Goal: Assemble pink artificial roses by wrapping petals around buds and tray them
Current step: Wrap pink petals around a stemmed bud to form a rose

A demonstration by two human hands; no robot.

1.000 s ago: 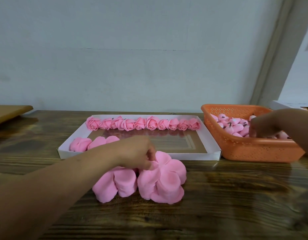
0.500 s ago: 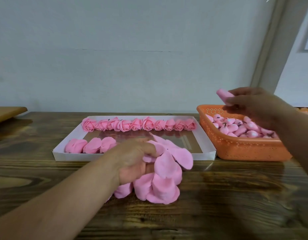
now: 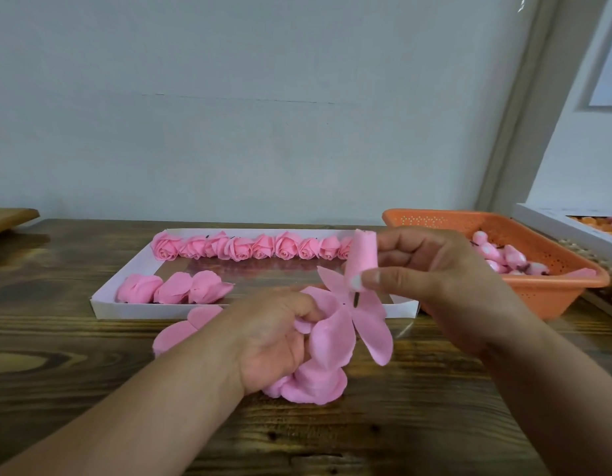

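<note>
My right hand (image 3: 431, 276) pinches a pink bud (image 3: 362, 259) upright, its short dark stem poking down into the middle of a flat petal piece (image 3: 349, 324). My left hand (image 3: 273, 334) grips that petal piece from the left, lifted above the wooden table. More pink petal pieces (image 3: 311, 383) lie in a heap under and beside my left hand. The white tray (image 3: 126, 269) behind holds a back row of finished roses (image 3: 249, 247) and three more roses (image 3: 174, 286) at its front left.
An orange basket (image 3: 555, 266) with several pink buds stands to the right of the tray. A white box edge (image 3: 565, 228) shows at far right, a wooden board (image 3: 9, 218) at far left. A grey wall stands close behind the table.
My right hand carried the bud from above the basket leftward and down to the petal piece. My left hand lifted the petal piece off the heap toward it.
</note>
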